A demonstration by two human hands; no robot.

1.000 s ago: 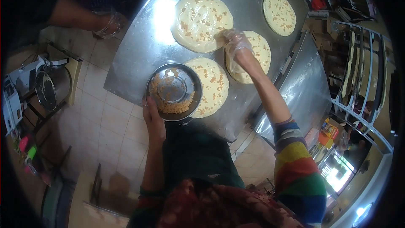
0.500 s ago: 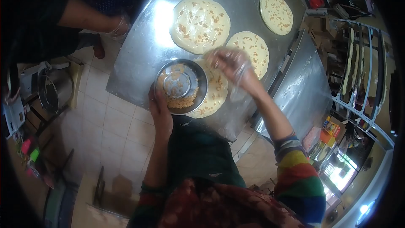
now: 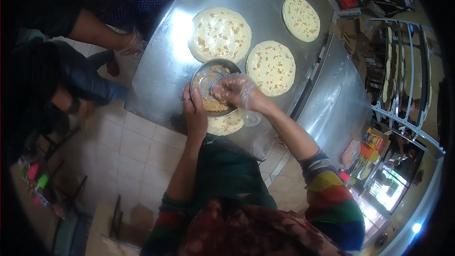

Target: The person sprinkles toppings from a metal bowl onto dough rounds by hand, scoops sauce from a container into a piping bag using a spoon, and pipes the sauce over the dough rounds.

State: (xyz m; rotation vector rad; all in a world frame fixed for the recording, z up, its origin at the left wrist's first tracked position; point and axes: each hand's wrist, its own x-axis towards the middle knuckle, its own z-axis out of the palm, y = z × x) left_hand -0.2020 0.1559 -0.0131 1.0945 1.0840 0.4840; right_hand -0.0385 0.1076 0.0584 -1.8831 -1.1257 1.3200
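My left hand (image 3: 195,116), bare, grips the near-left side of a round metal bowl (image 3: 199,73), its thumb over the rim. Golden-brown crumbs (image 3: 215,106) lie in the bowl, mostly along the near side. My right hand (image 3: 239,92), in a clear plastic glove, reaches into the bowl with curled fingers; what they hold is hidden. Under the bowl, a pale round dough sheet (image 3: 224,126) is partly covered. Beyond it lie a glossy crumb-dotted round (image 3: 221,33), another round (image 3: 271,68) to the right, and one farther back (image 3: 301,19).
The rounds rest on a metal table (image 3: 154,78), with a lower metal surface (image 3: 327,99) to its right. At the left, another person's gloved hand (image 3: 132,45) hangs near the table edge, and a second person's arm (image 3: 66,102) shows below. A rack (image 3: 410,76) stands right.
My right hand has moved from above the rounds down into the bowl. The bowl and my left hand have shifted slightly right and away from me. Another person has come into view at left.
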